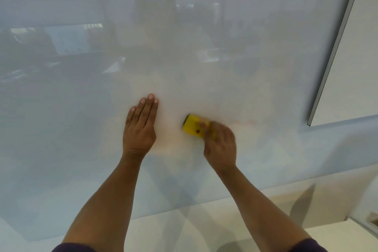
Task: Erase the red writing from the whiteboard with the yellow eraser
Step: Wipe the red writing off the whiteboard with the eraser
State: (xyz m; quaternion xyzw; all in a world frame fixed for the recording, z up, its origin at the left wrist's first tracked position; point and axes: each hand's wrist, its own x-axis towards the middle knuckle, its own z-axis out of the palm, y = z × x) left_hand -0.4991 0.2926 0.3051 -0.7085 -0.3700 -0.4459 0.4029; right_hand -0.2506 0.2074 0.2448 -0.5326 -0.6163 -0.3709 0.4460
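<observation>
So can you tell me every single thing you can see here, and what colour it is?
whiteboard: one, glossy white with room reflections, fills most of the view
board frame: one, grey strip, along the board's right edge
red smudge: one faint pink-red trace, just right of the eraser
yellow eraser: one, yellow with a dark pad, pressed on the board at centre
wall: white, right of the board
left hand: one, flat on the board, left of the eraser
right hand: one, blurred, gripping the eraser
sleeves: two, dark purple, bottom edge
</observation>
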